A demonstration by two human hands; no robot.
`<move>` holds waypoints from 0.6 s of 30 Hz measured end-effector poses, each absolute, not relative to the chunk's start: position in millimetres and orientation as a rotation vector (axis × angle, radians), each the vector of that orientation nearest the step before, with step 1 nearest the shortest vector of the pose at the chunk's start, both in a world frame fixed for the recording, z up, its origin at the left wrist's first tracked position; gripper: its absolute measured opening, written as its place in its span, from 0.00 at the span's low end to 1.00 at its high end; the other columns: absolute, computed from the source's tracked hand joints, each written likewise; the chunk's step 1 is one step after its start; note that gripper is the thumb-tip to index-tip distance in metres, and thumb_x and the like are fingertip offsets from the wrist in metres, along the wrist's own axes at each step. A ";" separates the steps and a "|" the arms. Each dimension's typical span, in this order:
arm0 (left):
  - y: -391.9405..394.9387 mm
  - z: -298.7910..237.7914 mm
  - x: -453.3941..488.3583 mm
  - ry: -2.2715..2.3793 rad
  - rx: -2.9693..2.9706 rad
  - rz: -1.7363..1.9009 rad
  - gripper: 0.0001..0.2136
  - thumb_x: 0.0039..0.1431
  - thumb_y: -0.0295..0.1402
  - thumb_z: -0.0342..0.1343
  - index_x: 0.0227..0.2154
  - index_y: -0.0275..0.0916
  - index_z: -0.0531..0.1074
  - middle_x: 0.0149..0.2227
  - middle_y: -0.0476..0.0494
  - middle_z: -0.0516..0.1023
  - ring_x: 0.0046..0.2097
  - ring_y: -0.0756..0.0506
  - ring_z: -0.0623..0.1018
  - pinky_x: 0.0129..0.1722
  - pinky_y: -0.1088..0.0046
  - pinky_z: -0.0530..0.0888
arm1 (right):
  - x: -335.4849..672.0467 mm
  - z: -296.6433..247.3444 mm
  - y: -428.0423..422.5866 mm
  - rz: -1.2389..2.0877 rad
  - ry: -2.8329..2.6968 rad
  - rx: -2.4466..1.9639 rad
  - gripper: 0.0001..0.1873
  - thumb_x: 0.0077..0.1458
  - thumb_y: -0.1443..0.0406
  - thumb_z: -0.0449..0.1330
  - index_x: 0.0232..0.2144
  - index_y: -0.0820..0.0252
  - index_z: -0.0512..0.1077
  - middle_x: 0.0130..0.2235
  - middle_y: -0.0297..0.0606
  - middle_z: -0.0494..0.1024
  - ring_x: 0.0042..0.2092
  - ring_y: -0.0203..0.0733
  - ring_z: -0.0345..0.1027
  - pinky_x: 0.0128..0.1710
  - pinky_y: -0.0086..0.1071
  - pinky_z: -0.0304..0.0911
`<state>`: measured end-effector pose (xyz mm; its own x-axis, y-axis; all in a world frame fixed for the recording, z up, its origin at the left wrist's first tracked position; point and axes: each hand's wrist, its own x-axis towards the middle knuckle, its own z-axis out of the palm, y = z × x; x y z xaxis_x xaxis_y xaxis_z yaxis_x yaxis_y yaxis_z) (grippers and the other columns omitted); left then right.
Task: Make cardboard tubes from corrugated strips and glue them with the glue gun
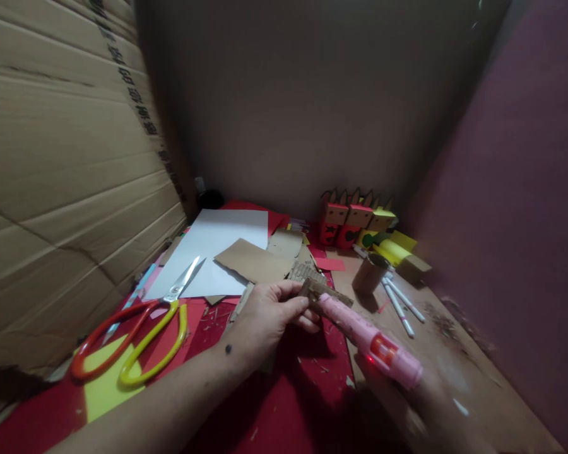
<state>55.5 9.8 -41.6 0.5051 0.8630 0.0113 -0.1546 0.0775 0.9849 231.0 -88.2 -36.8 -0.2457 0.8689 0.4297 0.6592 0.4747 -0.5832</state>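
My left hand (269, 315) pinches a small brown cardboard piece (318, 291) between thumb and fingers, just above the red paper (284, 403) on the table. A pink glue gun (372, 339) points its tip at that piece. My right hand (421, 410) grips the gun from below at the lower right; the hand is blurred and dark. Large scissors (146, 328) with one red and one yellow handle lie to the left, blades on a white sheet (218, 246).
Flat brown cardboard pieces (258, 260) lie beyond my left hand. A cardboard tube (370, 272) and white markers (400, 302) sit to the right. Red and yellow paper figures (355, 221) stand at the back. A big corrugated cardboard sheet (61, 176) leans on the left.
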 end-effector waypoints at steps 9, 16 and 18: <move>7.5 -40.2 56.9 0.693 1.245 0.839 0.09 0.50 0.23 0.51 0.31 0.34 0.75 0.26 0.45 0.78 0.26 0.50 0.76 0.30 0.75 0.70 | 217.2 -32.5 -85.0 0.376 -1.897 -1.157 0.23 0.59 0.67 0.50 0.56 0.47 0.60 0.52 0.32 0.70 0.56 0.50 0.60 0.51 0.40 0.63; 8.5 -38.8 56.4 0.697 1.265 0.856 0.08 0.50 0.24 0.52 0.31 0.34 0.76 0.26 0.43 0.78 0.25 0.50 0.76 0.30 0.75 0.70 | 220.4 -29.4 -85.1 0.366 -1.952 -1.180 0.25 0.57 0.68 0.51 0.56 0.44 0.59 0.54 0.30 0.68 0.57 0.50 0.58 0.52 0.40 0.62; 8.3 -37.1 56.7 0.706 1.250 0.857 0.08 0.50 0.24 0.52 0.32 0.34 0.76 0.26 0.44 0.78 0.25 0.50 0.75 0.29 0.75 0.70 | 222.6 -30.3 -85.4 0.362 -1.958 -1.196 0.25 0.57 0.68 0.51 0.56 0.44 0.59 0.55 0.30 0.67 0.57 0.50 0.58 0.53 0.41 0.60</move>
<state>56.7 8.3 -37.1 0.5145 0.8575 0.0018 -0.1620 0.0952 0.9822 222.6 -85.4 -30.3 -0.2371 0.8443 0.4805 0.6166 0.5130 -0.5971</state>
